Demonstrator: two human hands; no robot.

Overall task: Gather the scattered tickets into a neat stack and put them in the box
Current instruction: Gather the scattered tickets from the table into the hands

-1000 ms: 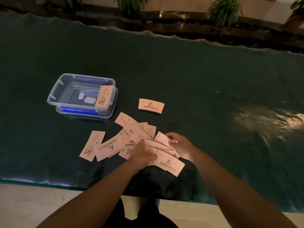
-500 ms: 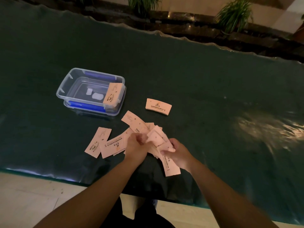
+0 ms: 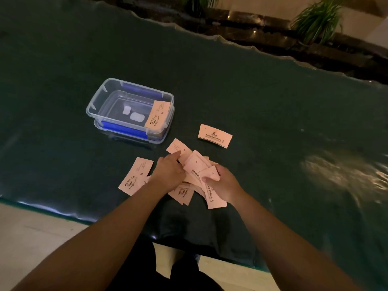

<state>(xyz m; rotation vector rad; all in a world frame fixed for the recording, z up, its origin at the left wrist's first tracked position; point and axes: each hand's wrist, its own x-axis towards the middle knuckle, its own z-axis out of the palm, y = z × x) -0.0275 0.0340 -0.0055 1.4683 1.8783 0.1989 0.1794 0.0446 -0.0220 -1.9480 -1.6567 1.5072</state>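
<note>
right hand: lower centre, gripping a fanned bunch of tickets
left hand: fingers flat, pressing loose tickets
stray ticket: centre, apart
box: centre-left, lidless, one ticket leaning inside on right rim

Open green table fills the frame's right and top; the box blocks the centre-left, with one ticket just right.
</note>
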